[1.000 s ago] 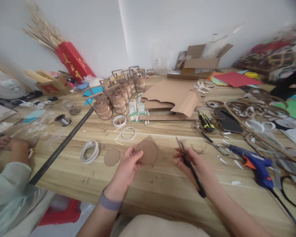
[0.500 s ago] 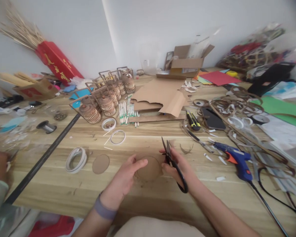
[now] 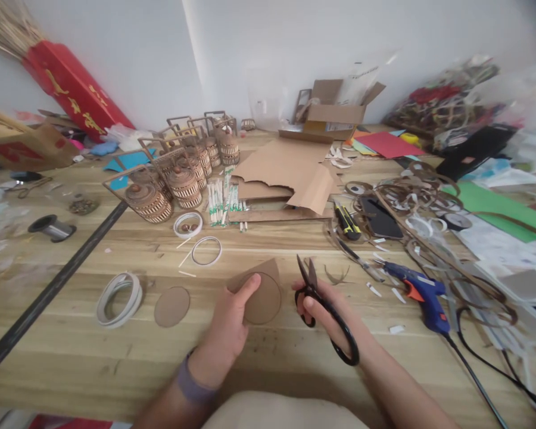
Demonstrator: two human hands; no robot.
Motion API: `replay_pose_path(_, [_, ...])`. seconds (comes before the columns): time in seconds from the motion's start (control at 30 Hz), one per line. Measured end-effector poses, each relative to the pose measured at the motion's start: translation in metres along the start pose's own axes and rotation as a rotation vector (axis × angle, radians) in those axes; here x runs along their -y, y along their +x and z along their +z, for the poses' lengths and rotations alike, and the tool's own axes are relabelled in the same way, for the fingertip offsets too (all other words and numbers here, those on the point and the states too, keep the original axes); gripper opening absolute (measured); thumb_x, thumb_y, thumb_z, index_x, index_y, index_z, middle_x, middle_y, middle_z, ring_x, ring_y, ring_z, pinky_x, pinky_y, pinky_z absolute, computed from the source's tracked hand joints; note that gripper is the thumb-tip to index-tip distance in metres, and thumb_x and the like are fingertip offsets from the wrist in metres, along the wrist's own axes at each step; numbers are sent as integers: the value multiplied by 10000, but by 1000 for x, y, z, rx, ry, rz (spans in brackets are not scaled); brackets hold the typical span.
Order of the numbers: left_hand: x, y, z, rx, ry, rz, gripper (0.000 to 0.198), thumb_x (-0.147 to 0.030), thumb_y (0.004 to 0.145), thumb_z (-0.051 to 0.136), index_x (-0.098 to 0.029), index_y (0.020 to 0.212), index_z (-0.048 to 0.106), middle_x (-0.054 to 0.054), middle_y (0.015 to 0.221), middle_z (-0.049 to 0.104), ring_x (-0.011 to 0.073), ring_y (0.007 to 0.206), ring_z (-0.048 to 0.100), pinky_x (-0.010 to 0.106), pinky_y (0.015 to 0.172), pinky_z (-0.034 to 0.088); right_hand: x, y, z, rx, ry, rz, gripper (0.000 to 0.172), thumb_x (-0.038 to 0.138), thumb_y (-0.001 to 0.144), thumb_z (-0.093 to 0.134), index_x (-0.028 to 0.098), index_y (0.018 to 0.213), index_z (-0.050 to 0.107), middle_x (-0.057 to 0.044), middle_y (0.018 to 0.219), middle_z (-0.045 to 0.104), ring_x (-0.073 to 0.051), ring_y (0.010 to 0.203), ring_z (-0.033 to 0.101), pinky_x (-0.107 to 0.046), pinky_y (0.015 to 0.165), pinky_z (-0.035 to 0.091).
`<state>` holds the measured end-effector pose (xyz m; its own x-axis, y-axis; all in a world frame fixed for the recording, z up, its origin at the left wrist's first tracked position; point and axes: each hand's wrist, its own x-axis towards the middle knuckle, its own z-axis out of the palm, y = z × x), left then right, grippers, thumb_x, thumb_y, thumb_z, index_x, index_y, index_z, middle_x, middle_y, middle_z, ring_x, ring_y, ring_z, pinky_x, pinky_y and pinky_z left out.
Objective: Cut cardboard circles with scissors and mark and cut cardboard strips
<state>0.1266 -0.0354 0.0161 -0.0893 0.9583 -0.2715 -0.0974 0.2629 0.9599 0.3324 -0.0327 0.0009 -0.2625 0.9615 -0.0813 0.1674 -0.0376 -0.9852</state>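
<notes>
My left hand [image 3: 232, 319] pinches a piece of brown cardboard [image 3: 264, 298], thumb on top, fingers hidden beneath. A circle is outlined on the cardboard, and a pointed corner sticks out beyond it at the top. To the right, my right hand [image 3: 328, 313] grips black-handled scissors [image 3: 310, 283], with the blades slightly apart and pointing away from me. The blades do not touch the cardboard. On the table left of my left hand lies a separate round cardboard disc [image 3: 172, 307]. Beside it is a stack of white rings [image 3: 119, 300].
Several small woven baskets [image 3: 149, 202] with handles stand back left, near large cardboard sheets [image 3: 286, 164]. At right lie a blue glue gun [image 3: 422, 292] with its cord, a utility knife [image 3: 347, 219], a phone [image 3: 379, 217] and tangled brown strips [image 3: 411, 190]. A dark strip [image 3: 71, 265] crosses the left side.
The cardboard has turned in my left hand, so a corner now shows beyond the circle. My right hand with the scissors has moved slightly right, away from it. The view has shifted right.
</notes>
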Motion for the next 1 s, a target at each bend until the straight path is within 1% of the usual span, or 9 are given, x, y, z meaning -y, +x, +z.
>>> replay_pose_path(0.1, [5,5,-9,-21,127,133,485,-373,679,816,-255,1141,726,104,1274,717,367,1284,595,551,1147,423,5,-4,4,108,-14,77,719,847,822,505,174,1061,596,2,675,572,-140,535,515,-278,517,423])
replay_pose_path(0.17, [4,8,-10,-55,108,141,519,-353,608,850,-242,1102,734,97,1338,685,363,1329,552,533,1220,318,9,-5,10,158,-6,98,770,890,800,469,172,1049,592,-2,684,574,-133,526,513,-269,503,417])
replay_pose_path(0.23, [-1,10,-4,-101,34,95,474,-445,685,795,-213,1093,728,106,1273,720,345,1278,599,526,1188,364,13,-6,16,184,8,114,806,918,784,440,169,1043,586,-7,690,572,-133,523,516,-265,498,419])
replay_pose_path(0.3, [-6,10,5,-125,-111,-13,471,-538,800,681,-179,1104,712,113,1136,768,322,1173,672,489,1066,498,16,-5,21,191,13,112,816,924,783,429,166,1044,580,-5,687,564,-133,524,515,-262,498,420])
replay_pose_path(0.43, [-15,9,19,-117,-429,-186,476,-535,716,777,-159,1002,717,95,973,795,302,1031,728,381,893,583,20,-1,29,194,18,95,777,901,813,423,172,1036,569,5,679,544,-130,523,499,-253,487,415])
replay_pose_path(0.6, [-17,6,19,-92,-450,-150,399,-445,637,843,-167,904,735,83,926,796,296,947,737,387,855,581,24,0,32,187,-13,81,742,905,821,395,188,901,566,-15,696,561,-132,545,497,-256,494,417])
replay_pose_path(0.7, [-15,5,19,-63,-444,-180,319,-352,602,849,-170,841,743,70,845,787,293,868,737,394,804,585,25,-1,32,171,-40,92,710,885,849,376,196,853,548,-24,700,575,-141,552,512,-270,508,421])
replay_pose_path(0.8, [-14,5,20,-66,-421,-209,228,-348,614,829,-188,738,724,55,755,765,295,842,730,394,777,588,27,-1,33,148,-79,32,700,875,862,365,202,859,559,-22,699,564,-151,566,498,-283,524,424])
replay_pose_path(1.0, [-9,3,22,-75,-405,-207,219,-380,677,784,-209,800,723,48,824,768,281,851,723,401,798,586,26,-1,37,136,-81,-15,691,861,880,344,212,885,580,-23,698,560,-165,579,491,-285,522,436])
